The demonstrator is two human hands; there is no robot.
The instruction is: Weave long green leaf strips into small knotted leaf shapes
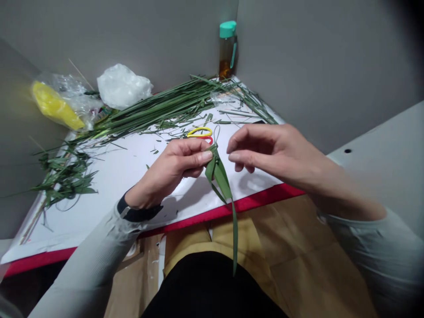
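My left hand (pixel 188 161) pinches a folded, woven piece of green leaf (pixel 220 174) between thumb and fingers. A long narrow strip trails down from its lower end, and a thin loop sticks up at its top. Just to the right, apart from the leaf piece, my right hand (pixel 256 148) hovers with fingers loosely curled and nothing visible in them. Behind the left hand's fingertips lie scissors (pixel 199 131) with yellow and red handles; their blades are hidden.
Long green leaf strips (pixel 159 106) lie along the back of the white tabletop (pixel 112 176), with cut scraps around. A bottle (pixel 227 51) stands in the back corner. White plastic bag (pixel 122 86), yellow bundle (pixel 56 106) and leafy sprigs (pixel 66 174) are at left.
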